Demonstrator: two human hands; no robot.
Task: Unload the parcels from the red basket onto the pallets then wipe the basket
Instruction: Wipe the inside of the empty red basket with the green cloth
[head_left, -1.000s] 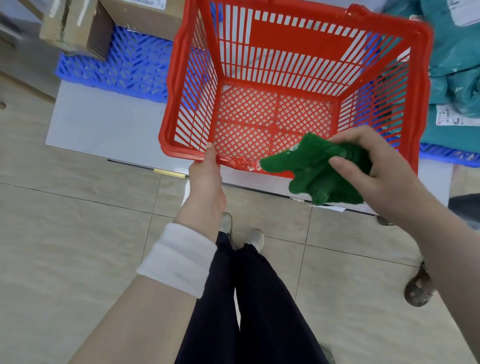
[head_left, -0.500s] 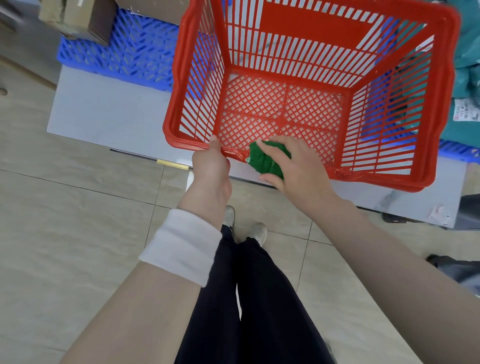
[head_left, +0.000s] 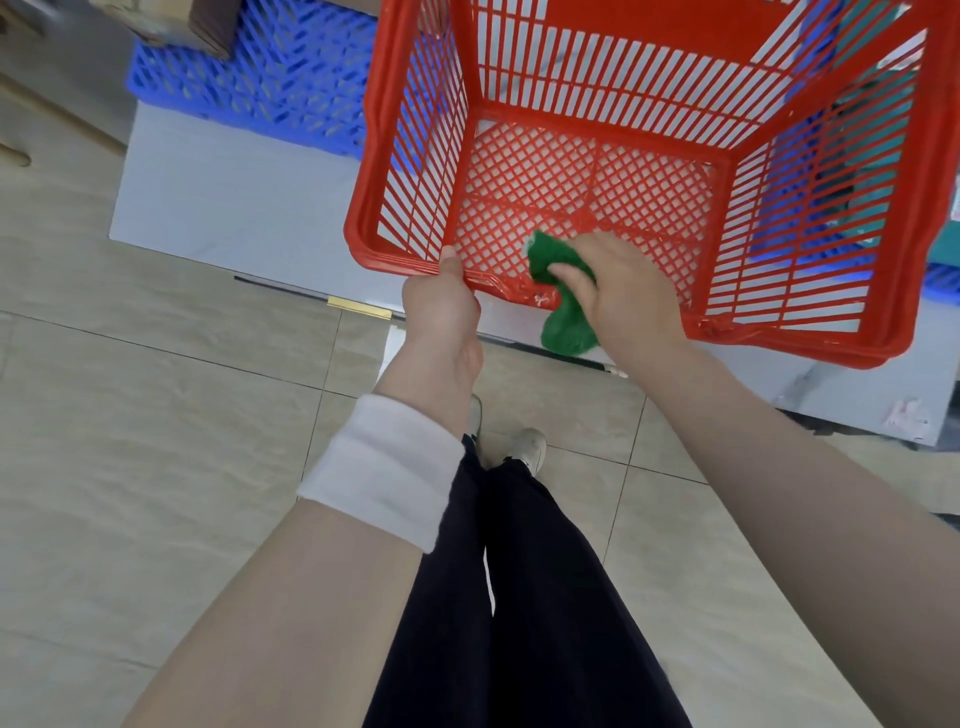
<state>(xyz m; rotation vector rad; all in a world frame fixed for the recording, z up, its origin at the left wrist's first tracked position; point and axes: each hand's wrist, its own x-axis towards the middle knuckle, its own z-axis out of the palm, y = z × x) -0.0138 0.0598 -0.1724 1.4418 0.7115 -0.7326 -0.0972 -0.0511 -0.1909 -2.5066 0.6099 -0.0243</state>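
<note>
The red plastic basket (head_left: 644, 93) is held up in front of me, tilted so its open top faces me, with nothing inside. My left hand (head_left: 441, 306) grips its near rim at the left corner. My right hand (head_left: 618, 291) holds a green cloth (head_left: 563, 301) against the near rim; part of the cloth lies inside the basket and part hangs down outside. A blue pallet (head_left: 270, 78) lies behind the basket at the left, with a cardboard parcel (head_left: 171, 21) at its corner.
A low grey platform (head_left: 234, 208) carries the pallets. More blue pallet (head_left: 940, 280) shows at the right edge. The tiled floor (head_left: 156, 467) lies below, with my dark trousers and white shoes (head_left: 524, 452) under the basket.
My right hand brought the green cloth from outside the basket to its near rim and slid it a little to the right along it. The basket came closer. My left hand kept its grip.
</note>
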